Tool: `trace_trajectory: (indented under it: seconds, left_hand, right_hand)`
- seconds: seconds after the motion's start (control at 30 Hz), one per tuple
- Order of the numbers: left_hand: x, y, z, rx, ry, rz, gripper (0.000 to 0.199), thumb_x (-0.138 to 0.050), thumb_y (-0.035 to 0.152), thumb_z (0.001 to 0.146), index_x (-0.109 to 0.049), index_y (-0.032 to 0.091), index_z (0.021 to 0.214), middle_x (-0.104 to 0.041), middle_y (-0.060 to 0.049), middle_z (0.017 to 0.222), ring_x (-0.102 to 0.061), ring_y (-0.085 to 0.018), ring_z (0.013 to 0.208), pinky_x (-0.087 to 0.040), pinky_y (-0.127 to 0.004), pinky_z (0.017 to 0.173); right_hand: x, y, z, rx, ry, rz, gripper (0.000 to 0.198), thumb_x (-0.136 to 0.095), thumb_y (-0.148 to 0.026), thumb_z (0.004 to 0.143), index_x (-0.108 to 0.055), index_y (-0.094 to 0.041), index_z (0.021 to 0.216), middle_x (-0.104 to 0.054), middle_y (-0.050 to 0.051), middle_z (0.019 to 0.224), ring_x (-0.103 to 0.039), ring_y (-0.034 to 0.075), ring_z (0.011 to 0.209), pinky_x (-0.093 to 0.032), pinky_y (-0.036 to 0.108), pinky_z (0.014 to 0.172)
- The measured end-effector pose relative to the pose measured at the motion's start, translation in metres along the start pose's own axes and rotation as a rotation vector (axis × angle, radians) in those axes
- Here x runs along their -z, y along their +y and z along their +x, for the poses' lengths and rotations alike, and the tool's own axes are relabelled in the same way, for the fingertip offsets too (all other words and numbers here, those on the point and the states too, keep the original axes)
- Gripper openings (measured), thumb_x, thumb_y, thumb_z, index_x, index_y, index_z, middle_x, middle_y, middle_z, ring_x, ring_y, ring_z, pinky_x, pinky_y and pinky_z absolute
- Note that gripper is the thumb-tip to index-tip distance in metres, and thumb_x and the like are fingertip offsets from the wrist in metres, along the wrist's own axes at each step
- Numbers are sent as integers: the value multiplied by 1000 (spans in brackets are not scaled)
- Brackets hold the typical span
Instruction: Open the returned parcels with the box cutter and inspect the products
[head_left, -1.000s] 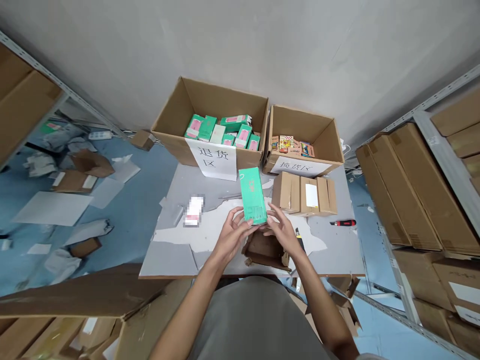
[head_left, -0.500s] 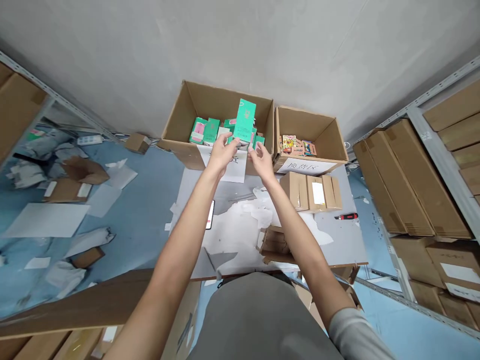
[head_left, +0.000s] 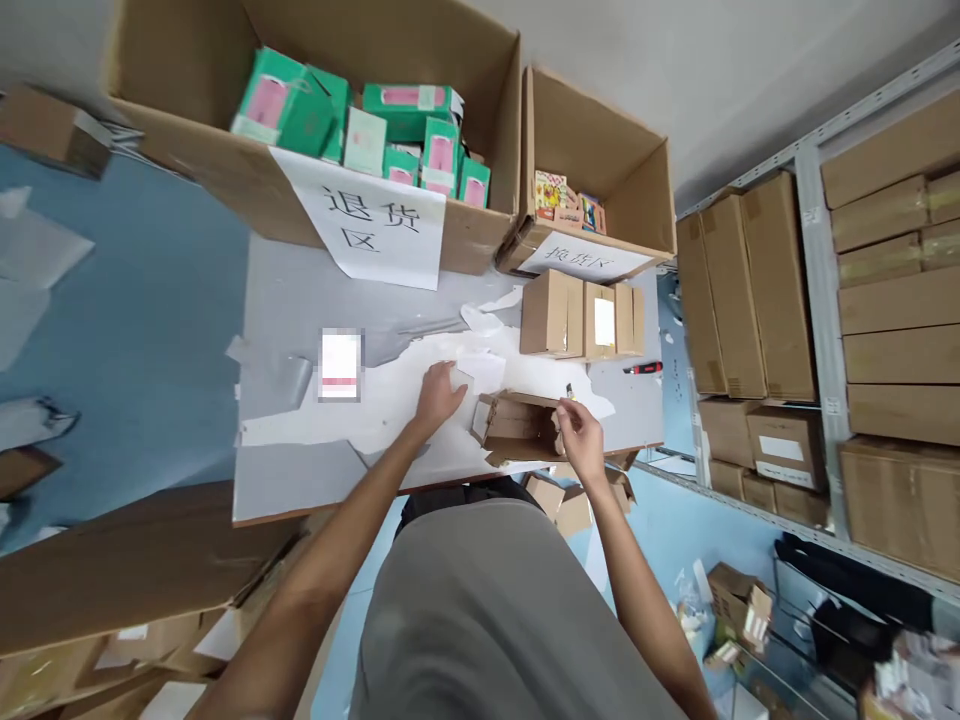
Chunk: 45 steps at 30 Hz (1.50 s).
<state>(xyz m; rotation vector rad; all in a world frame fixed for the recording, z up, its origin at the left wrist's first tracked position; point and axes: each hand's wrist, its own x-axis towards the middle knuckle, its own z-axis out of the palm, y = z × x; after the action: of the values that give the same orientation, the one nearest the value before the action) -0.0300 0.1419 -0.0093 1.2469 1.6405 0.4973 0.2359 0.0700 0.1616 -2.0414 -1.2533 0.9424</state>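
Observation:
Over the table, my left hand [head_left: 441, 398] hovers above torn white paper [head_left: 397, 395], its thumb apart from its fingers and nothing in it. My right hand [head_left: 581, 440] has its fingers closed on the right end of a small opened cardboard box [head_left: 517, 425] at the table's front edge. Torn cardboard shows at those fingertips. Several green-and-pink boxes [head_left: 440, 155] lie in the large carton [head_left: 480, 235] at the back left, which bears a white paper sign [head_left: 367, 225].
The second carton [head_left: 600, 130], with small colourful packs [head_left: 568, 200], stands at the back right. Closed small boxes [head_left: 551, 312] sit before it, and a red-and-black cutter [head_left: 643, 369] lies beside them. A blurred phone-like screen [head_left: 340, 365] lies left; shelving with cartons [head_left: 787, 290] stands right.
The green box I held with both hands is out of them. My hands have come back toward me, the right one to the small opened box. The view has tilted down and moved closer.

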Motion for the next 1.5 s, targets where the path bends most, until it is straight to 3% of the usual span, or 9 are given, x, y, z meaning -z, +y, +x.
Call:
trace_trajectory:
  seconds: [0.23,0.33,0.57,0.8,0.9,0.97,1.17,1.37,1.5]
  left_hand:
    - [-44,17,54,-171,-150,327,108,-88,64,91,-46,16,179,-18,-30,193,-4,-59,179,-20,-75,138]
    - [-61,25,62,-206,-185,404,84,-83,54,97,-59,18,170,-27,-27,192,-14,-56,177,-17,-79,136]
    - [-74,28,49,-118,-151,303,32,-61,22,101,-88,20,120,-76,-19,150,-58,-39,141,-51,-49,113]
    - [-35,37,35,105,217,194,30,-67,27,101,-84,10,118,-83,-16,115,-70,-31,104,-53,-40,100]
    - [-18,57,-7,30,541,-23,21,-74,30,96,-83,14,106,-82,-10,108,-71,-27,100,-54,-35,95]
    - [-18,77,-47,-92,594,-68,19,-78,35,95,-82,17,100,-80,-7,103,-71,-25,98,-55,-33,90]
    - [-68,118,-126,-335,221,69,25,-66,31,103,-85,22,117,-82,-9,117,-77,-26,106,-62,-37,99]
    - [-101,105,-94,-179,-139,578,43,-68,20,102,-79,20,143,-78,-18,141,-75,-39,133,-63,-48,112]
    - [-100,102,-90,-173,-193,600,61,-81,25,98,-70,19,157,-68,-20,165,-65,-43,153,-59,-50,122]
  right_hand:
    - [40,29,-25,-28,89,-95,57,-66,-71,102,-85,-22,126,-86,20,129,-82,38,121,-66,58,110]
    - [52,37,-11,-24,85,-110,59,-66,-70,100,-84,-20,126,-86,22,130,-82,39,121,-66,58,110]
    - [72,64,43,22,-10,-63,58,-68,-72,98,-84,-22,122,-87,20,130,-82,36,118,-64,56,113]
    - [68,96,62,159,-169,-22,44,-61,-59,106,-83,-24,119,-85,17,127,-81,30,103,-68,50,103]
    - [69,111,59,234,-236,-66,42,-57,-54,109,-82,-22,120,-85,16,121,-81,29,97,-69,47,95]
    - [69,120,59,269,-284,-90,40,-55,-49,110,-81,-21,121,-84,16,121,-81,28,96,-69,46,95]
    - [67,131,70,331,-364,-90,33,-55,-40,111,-81,-22,122,-85,14,126,-82,26,96,-68,43,99]
    - [63,129,74,348,-336,-71,34,-55,-41,111,-82,-22,121,-86,13,124,-81,25,94,-69,41,95]
    - [64,115,83,359,-313,-108,34,-55,-40,112,-82,-22,121,-87,13,121,-82,25,93,-68,39,91]
